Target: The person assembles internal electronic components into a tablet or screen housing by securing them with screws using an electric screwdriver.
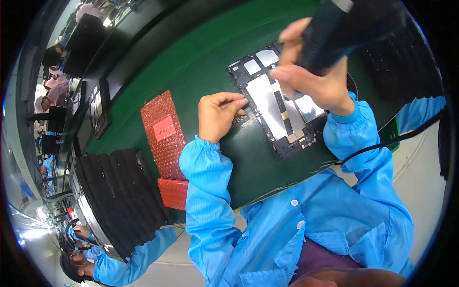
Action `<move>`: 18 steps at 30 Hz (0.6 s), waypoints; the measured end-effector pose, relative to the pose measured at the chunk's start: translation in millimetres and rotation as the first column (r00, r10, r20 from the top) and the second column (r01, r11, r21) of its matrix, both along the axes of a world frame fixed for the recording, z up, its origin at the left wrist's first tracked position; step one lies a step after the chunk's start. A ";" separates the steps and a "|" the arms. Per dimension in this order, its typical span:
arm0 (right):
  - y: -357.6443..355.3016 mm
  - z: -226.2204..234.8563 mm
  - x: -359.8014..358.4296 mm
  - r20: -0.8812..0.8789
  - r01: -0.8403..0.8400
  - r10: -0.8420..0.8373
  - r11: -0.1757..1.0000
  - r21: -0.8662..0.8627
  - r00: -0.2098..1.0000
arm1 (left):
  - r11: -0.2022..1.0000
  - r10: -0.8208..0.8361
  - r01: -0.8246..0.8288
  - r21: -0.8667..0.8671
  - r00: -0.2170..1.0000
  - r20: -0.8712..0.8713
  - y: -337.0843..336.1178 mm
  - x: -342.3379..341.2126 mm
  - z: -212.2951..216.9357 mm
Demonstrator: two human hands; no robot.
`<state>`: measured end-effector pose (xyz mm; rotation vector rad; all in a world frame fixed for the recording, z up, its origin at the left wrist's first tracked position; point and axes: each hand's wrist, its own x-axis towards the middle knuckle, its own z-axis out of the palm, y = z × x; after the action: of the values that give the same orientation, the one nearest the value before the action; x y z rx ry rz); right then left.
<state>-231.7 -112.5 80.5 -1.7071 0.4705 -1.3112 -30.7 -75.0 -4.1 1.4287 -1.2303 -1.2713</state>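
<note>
At the far left, people in pink sat along a row of benches, small and bent by the rim of the view. Below them a co-worker in a blue sleeve and dark cap showed beside a tall black stack with ribbed sides. Above that stack, a dark frame lay near the edge of the green table. Next came a long red bubble-wrap sheet with a pinkish label on it, and a smaller red packet touching its lower end.

The person's left hand reached in from a blue sleeve, its thumb and forefinger drawn together at the left edge of a black panel; I could not tell whether the fingertips had anything between them. A small gridded piece lay just under that hand. The panel rested flat on the table, tilted in the view, with bright silver plates, pale squares near its top and a dark strip down its middle.

To the right, the right hand was over the panel's right side, thumb and fingers wrapped around a dark handheld tool, blurred. A black cable crossed the right sleeve, near a green bin.
</note>
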 end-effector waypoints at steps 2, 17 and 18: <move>-7.1 -3.5 13.5 0.006 -0.033 0.033 0.999 -0.005 0.999 | 1.000 -0.022 0.022 -0.001 1.000 -0.019 -3.0 -2.8 -2.5; -25.7 -30.8 61.1 -0.011 -0.060 0.061 0.998 0.026 0.998 | 0.999 0.038 -0.038 -0.030 0.999 0.004 -9.9 -4.6 -18.6; -25.8 -33.1 62.9 -0.012 -0.064 0.064 0.998 0.028 0.998 | 0.999 0.029 -0.028 -0.041 0.999 0.031 -9.8 -2.8 -22.0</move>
<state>-168.8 -138.3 47.4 -1.6952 0.4353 -1.2434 -33.6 -84.8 -26.1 1.4373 -1.2457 -1.2025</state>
